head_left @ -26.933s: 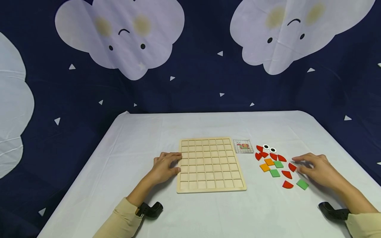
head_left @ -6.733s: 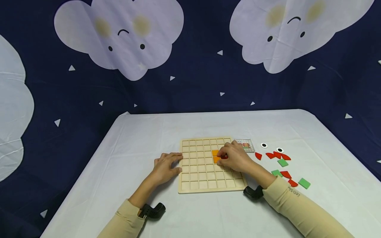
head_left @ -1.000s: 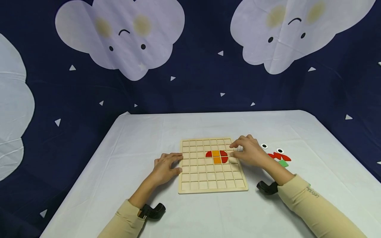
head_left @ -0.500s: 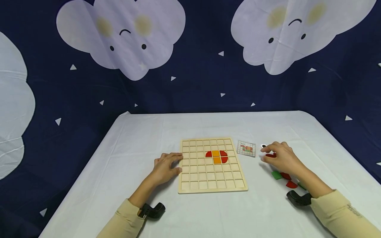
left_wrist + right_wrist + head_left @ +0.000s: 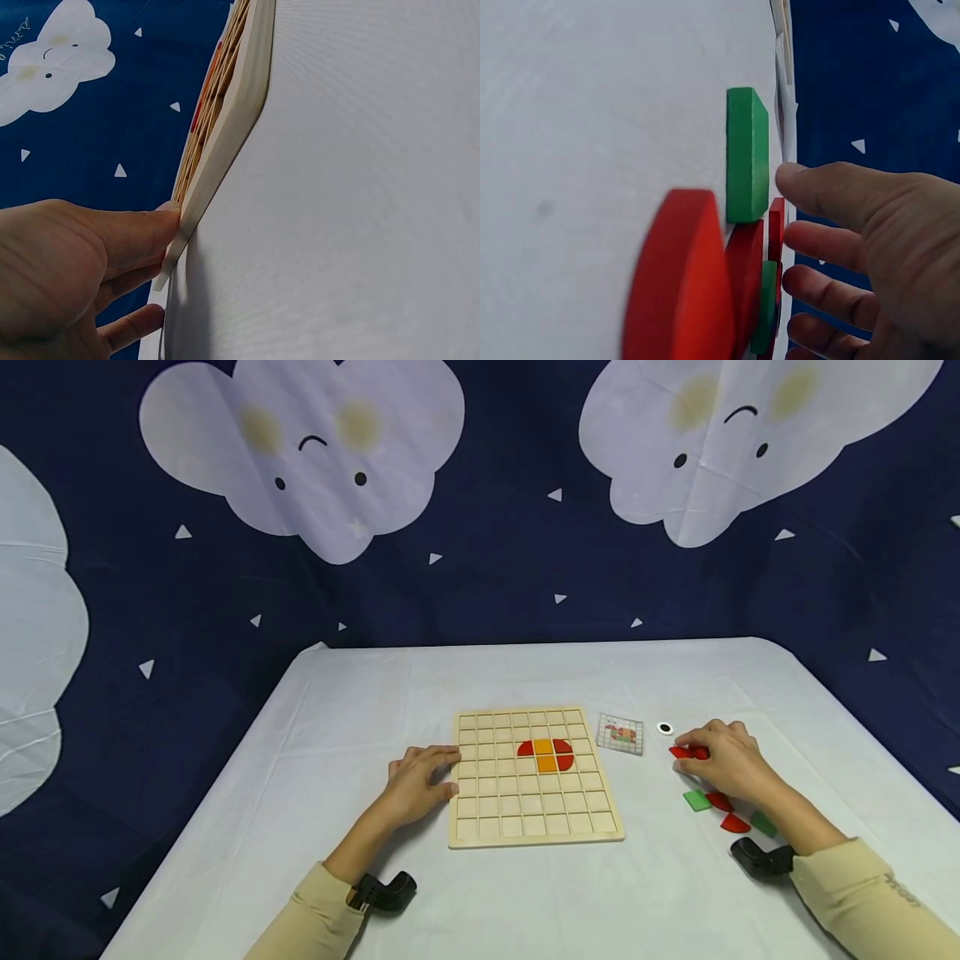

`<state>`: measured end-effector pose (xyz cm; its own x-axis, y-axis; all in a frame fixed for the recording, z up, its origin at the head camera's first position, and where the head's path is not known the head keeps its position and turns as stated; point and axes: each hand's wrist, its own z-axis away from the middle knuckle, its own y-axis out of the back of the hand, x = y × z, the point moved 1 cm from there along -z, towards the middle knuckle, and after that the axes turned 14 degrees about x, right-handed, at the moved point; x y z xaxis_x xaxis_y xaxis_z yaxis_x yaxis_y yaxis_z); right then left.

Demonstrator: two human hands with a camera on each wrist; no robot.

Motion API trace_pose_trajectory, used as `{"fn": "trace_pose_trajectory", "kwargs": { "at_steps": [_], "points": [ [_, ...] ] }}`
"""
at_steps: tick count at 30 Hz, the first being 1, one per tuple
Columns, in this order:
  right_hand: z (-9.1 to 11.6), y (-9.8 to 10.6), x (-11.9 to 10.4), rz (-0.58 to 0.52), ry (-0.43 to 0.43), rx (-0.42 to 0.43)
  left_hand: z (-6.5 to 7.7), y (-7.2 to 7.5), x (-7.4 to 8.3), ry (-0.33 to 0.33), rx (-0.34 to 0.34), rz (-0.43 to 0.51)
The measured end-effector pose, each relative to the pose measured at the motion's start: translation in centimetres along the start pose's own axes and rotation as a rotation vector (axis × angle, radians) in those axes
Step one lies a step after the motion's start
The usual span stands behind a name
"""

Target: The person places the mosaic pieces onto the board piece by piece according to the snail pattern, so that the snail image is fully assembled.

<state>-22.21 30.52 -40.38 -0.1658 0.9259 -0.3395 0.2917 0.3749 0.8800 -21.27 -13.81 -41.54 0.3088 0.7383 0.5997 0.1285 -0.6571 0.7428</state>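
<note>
My left hand [image 5: 417, 783] rests at the left edge of a wooden grid board [image 5: 498, 827], its thumb and fingertips touching the rim. Two orange squares [image 5: 547, 763] lie in the board's cells, with a red quarter-round [image 5: 526, 748] to their left and two red quarter-rounds [image 5: 566, 762] to their right. Over the loose pieces at the right, my right hand [image 5: 727, 762] has its thumb and index finger apart, the tips right at a red piece [image 5: 678, 752]. In the right wrist view a green tile [image 5: 742, 154] lies beside the thumb. Some loose pieces are hidden under the hand.
A small pattern card [image 5: 621, 733] lies right of the board. A white eye disc [image 5: 665, 727] sits beyond the right hand. Nearer the wrist are green tiles [image 5: 697, 800] and red pieces [image 5: 736, 823]. Behind the white-covered table [image 5: 375, 693] hangs a navy cloud-print cloth [image 5: 510, 577].
Orange and red pieces have come onto the board since the oldest frame. In the last second my right hand has moved right, from the card to the red pieces. The left hand stays put.
</note>
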Motion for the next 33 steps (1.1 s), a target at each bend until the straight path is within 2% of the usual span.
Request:
{"fn": "trace_pose_trajectory", "kwargs": {
  "at_steps": [5, 12, 24, 33],
  "points": [
    [0.0, -0.1, -0.3, 0.018, 0.016, -0.008, 0.0, 0.0, 0.0, -0.002, 0.002, 0.006],
    [0.7, 0.0, -0.9, -0.014, 0.056, 0.004, 0.0, 0.0, -0.1, -0.01, 0.003, 0.003],
    [1.7, 0.8, 0.1, 0.018, -0.014, 0.063, 0.0, -0.1, -0.1, -0.012, 0.003, 0.0],
    [1.7, 0.5, 0.2, 0.009, -0.024, 0.039, 0.0, -0.1, -0.2, -0.012, -0.003, 0.01]
  ]
}}
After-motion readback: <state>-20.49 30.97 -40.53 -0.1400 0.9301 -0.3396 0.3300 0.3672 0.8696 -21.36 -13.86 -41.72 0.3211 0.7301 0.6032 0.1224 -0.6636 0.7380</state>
